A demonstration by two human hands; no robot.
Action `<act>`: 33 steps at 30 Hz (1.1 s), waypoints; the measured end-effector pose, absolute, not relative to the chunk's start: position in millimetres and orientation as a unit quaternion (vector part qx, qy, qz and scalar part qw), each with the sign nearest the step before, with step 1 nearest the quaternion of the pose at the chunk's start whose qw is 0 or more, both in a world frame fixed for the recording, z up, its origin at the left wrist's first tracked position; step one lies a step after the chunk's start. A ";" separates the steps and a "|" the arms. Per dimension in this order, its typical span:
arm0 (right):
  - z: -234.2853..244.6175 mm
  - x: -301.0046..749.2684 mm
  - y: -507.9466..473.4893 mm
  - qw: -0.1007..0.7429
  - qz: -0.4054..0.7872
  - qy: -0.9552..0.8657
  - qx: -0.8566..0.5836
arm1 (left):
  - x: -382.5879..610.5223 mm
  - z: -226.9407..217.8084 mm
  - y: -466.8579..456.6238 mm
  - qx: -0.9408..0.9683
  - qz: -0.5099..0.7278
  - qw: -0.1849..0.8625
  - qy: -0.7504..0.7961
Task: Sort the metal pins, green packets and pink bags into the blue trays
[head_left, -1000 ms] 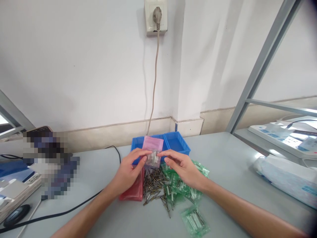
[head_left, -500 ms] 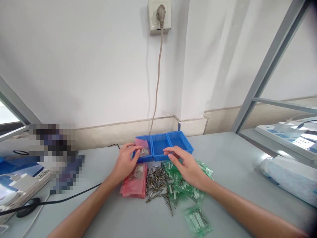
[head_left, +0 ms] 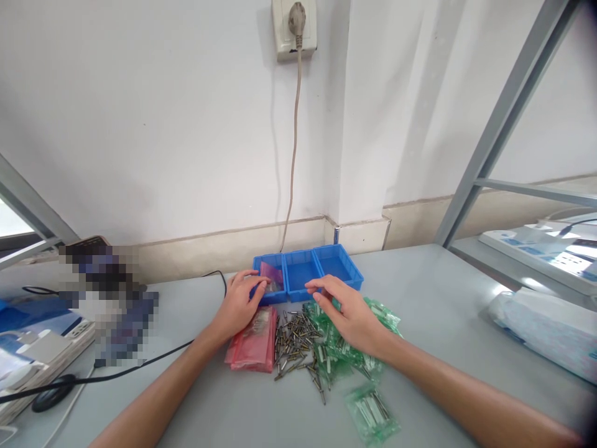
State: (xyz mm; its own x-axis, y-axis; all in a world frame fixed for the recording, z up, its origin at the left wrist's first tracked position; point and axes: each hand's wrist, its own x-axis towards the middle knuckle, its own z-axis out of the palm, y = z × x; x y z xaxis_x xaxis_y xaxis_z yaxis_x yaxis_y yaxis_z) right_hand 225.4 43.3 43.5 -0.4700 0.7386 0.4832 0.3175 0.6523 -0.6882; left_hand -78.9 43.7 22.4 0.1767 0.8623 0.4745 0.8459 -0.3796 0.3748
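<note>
A pink bag (head_left: 271, 272) is being held in the left compartment of the blue tray (head_left: 301, 295); that much seems to be done. The left hand (head_left: 239, 305) is being positioned over that compartment, its grip narrow; whether the bag is being pinched cannot be told. The right hand (head_left: 351, 313) is being poised above green packets (head_left: 333, 358), its grip parted, nothing being grasped. Near the tray, those packets, loose metal pieces (head_left: 295, 339) and red bags (head_left: 254, 350) are being supported by the desk (head_left: 433, 298), so an early stage is being suggested.

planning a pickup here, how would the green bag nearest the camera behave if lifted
The green bag will probably flop, since it looks thin and wrinkled. Its shiny surface may slip. The slim silvery pieces inside could shift.
</note>
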 end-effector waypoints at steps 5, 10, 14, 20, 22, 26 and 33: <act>42.2 225.1 43.3 0.400 0.232 -0.830 -0.313 | -77.9 28.3 40.1 0.795 0.251 -0.072 0.547; 40.7 225.7 42.7 0.401 0.205 -0.840 -0.302 | -74.6 32.5 39.2 0.791 0.245 -0.124 0.547; 42.3 226.8 41.1 0.391 0.170 -0.860 -0.280 | -70.6 53.3 27.3 0.788 0.254 -0.128 0.547; 42.1 228.3 42.7 0.385 0.144 -0.872 -0.264 | -73.9 82.8 -36.4 0.833 0.155 0.034 0.530; 40.9 228.3 43.4 0.386 0.142 -0.873 -0.262 | -80.0 74.5 -55.7 0.840 0.137 0.013 0.524; 39.6 227.5 43.9 0.381 0.131 -0.877 -0.261 | -93.6 51.4 -73.5 0.843 0.126 -0.007 0.522; 41.0 227.6 42.2 0.374 0.120 -0.882 -0.261 | -89.8 68.4 -71.8 0.838 0.104 0.041 0.535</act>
State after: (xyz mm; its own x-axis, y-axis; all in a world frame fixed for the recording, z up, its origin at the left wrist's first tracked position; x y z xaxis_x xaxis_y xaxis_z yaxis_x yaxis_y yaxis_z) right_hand 227.6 42.2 41.0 -0.5848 0.5498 0.5964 0.3707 0.8351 -0.4064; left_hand -89.8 -71.8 68.4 0.4066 0.9043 0.1301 0.8873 -0.4248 0.1797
